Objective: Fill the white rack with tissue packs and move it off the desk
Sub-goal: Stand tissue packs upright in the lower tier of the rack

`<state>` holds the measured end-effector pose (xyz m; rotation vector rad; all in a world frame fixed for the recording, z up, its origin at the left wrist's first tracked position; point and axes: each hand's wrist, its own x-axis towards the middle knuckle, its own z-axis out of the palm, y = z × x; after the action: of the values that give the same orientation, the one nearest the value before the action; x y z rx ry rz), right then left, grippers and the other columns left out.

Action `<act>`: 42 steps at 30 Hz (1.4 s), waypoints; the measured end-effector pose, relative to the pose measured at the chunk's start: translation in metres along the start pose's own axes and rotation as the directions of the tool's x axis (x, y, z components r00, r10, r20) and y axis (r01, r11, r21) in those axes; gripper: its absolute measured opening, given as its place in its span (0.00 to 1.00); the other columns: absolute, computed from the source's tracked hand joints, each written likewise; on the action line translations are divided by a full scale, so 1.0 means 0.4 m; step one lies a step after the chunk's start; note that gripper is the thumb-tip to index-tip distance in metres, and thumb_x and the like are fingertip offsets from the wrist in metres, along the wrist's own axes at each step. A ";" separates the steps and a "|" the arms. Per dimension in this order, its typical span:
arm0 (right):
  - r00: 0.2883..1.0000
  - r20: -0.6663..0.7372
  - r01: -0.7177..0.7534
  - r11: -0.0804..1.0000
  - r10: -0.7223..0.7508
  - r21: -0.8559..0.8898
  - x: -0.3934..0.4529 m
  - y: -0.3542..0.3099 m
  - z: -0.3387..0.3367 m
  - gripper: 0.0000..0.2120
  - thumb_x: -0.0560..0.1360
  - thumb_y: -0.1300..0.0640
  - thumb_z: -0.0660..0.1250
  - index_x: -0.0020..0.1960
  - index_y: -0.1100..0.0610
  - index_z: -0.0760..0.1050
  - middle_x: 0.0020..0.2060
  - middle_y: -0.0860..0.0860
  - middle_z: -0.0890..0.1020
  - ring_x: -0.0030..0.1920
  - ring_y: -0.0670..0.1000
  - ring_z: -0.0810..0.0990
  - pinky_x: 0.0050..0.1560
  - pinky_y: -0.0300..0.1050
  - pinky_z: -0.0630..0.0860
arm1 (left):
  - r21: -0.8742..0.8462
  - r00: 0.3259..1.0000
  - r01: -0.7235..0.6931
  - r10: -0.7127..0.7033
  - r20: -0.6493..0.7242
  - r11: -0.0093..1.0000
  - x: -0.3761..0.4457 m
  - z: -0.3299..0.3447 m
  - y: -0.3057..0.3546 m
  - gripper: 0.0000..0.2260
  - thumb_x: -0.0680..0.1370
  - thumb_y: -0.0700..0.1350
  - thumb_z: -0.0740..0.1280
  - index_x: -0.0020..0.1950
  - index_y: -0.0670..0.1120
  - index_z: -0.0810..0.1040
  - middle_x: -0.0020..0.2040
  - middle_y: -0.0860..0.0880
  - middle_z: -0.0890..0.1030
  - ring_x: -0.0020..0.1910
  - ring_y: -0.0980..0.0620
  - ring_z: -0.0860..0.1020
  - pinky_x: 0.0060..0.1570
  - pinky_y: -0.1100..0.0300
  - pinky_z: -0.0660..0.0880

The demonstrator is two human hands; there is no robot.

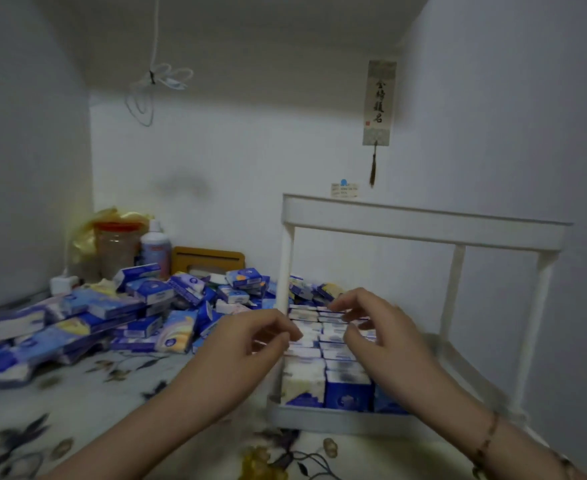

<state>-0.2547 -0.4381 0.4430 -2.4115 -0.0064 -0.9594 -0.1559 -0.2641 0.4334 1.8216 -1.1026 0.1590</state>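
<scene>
Your forearms reach in from the bottom edge over the flowered cloth (77, 393) that covers the desk, a bracelet (489, 434) on your right wrist. Your left hand (250, 344) hovers at the rack's (423, 226) left side with fingers curled and thumb near the fingertips; whether they pinch a pack is too blurred to tell. Your right hand (385, 327) sits above the packed rows, fingers spread and bent, tips touching or just over the pack tops; you cannot tell if anything is gripped. Standing on the desk at right, against the wall, the rack has its lower tray filled with upright packs (323, 344) in tight rows, while its top shelf shows nothing above its rim. A loose heap of packs (119, 317) lies to the left. Behind it stand a jar (117, 247), a bottle (155, 247) and a wooden box (209, 259). A scroll (379, 102) hangs on the wall.
</scene>
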 end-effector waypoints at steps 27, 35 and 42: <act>0.941 0.326 -0.035 0.985 0.089 -0.166 0.278 -0.117 0.666 0.23 0.75 0.56 0.63 0.68 0.55 0.63 0.65 0.55 0.68 0.67 0.56 0.64 0.65 0.49 0.67 | 0.587 0.746 0.653 -0.272 -0.608 0.479 -0.100 -0.315 -0.506 0.26 0.78 0.56 0.62 0.73 0.51 0.60 0.75 0.50 0.62 0.75 0.45 0.53 0.73 0.43 0.54; 0.916 0.368 -0.023 0.939 0.156 -0.342 0.308 -0.100 0.687 0.30 0.74 0.54 0.66 0.71 0.57 0.58 0.66 0.58 0.66 0.67 0.60 0.64 0.64 0.51 0.66 | 0.557 0.700 0.700 -0.274 -0.659 0.447 -0.103 -0.321 -0.513 0.28 0.75 0.64 0.62 0.69 0.48 0.67 0.65 0.46 0.71 0.64 0.44 0.64 0.60 0.51 0.65; 0.921 0.310 -0.207 0.970 0.236 -0.124 0.309 -0.112 0.632 0.19 0.71 0.62 0.68 0.57 0.52 0.65 0.56 0.55 0.67 0.50 0.56 0.72 0.46 0.46 0.72 | -0.007 0.780 0.342 -0.288 -0.556 0.940 -0.113 -0.304 -0.465 0.15 0.77 0.55 0.64 0.60 0.55 0.65 0.54 0.54 0.75 0.49 0.59 0.75 0.38 0.71 0.68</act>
<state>-0.0104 -0.3004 0.3916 -2.5583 0.1910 -0.4648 -0.0034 -0.1181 0.3503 1.8479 -0.3770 0.5109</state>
